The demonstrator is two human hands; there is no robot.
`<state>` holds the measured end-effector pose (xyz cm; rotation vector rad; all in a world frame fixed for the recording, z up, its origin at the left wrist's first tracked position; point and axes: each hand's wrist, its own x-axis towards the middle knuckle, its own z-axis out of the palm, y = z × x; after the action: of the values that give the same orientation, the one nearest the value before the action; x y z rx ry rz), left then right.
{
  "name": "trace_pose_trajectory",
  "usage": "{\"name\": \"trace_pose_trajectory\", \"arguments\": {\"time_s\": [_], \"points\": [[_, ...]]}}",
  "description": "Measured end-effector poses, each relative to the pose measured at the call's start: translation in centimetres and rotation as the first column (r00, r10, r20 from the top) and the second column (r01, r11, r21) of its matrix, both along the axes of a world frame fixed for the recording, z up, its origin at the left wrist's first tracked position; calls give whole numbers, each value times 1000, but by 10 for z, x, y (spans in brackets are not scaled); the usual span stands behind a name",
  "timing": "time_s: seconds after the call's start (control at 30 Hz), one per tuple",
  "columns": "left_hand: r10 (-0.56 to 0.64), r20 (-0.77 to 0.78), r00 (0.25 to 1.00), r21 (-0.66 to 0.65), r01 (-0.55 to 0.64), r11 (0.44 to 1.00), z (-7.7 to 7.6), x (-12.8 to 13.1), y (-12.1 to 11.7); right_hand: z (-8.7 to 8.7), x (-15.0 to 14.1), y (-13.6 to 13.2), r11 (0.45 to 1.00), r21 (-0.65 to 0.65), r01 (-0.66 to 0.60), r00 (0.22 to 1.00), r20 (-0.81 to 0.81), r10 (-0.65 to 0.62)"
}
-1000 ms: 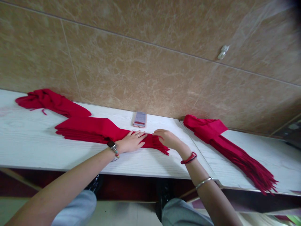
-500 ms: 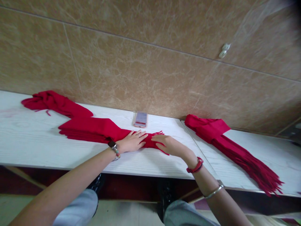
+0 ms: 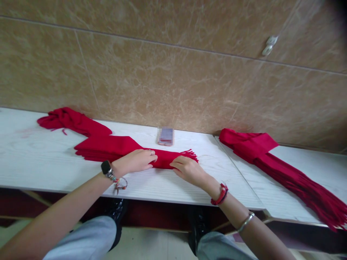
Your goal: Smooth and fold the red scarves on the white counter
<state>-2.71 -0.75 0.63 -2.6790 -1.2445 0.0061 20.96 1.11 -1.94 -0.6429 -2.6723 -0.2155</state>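
A red fringed scarf [image 3: 164,159] lies lengthwise on the white bench top, its left part stacked in several folded layers and its fringe to the right. My left hand [image 3: 137,160], with a ring and a watch, is on the middle of it, fingers curled in and closed on the cloth. At the near edge close to the fringe, my right hand [image 3: 187,169] pinches the scarf between thumb and fingers. What lies under both palms is hidden.
A crumpled red scarf [image 3: 74,121] lies at the back left. On the right, a stack of long red scarves [image 3: 282,169] has a folded-over end. A phone [image 3: 166,136] lies by the tiled wall [image 3: 162,83]. The white bench top [image 3: 48,166] ends just before my knees.
My left hand has gone from lying flat with spread fingers to curled on the scarf. My right hand has closed on the near edge, and the fringe is more visible. The view has shifted slightly.
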Motion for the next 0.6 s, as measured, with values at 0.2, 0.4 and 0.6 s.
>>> {"name": "trace_pose_trajectory", "arguments": {"time_s": [0.2,0.4,0.6], "points": [[-32,19,999,-63,33,997,-2,-6,-2,-10,-8,2,999,-36,17,1000,26,-16],[-37,10,999,18,36,999,-5,-11,-1,-11,-6,6,974,-228,7,988,-150,-42],[-69,-44,997,82,72,994,-4,-12,-4,-13,-5,5,981,-194,10,976,-213,-52]]}}
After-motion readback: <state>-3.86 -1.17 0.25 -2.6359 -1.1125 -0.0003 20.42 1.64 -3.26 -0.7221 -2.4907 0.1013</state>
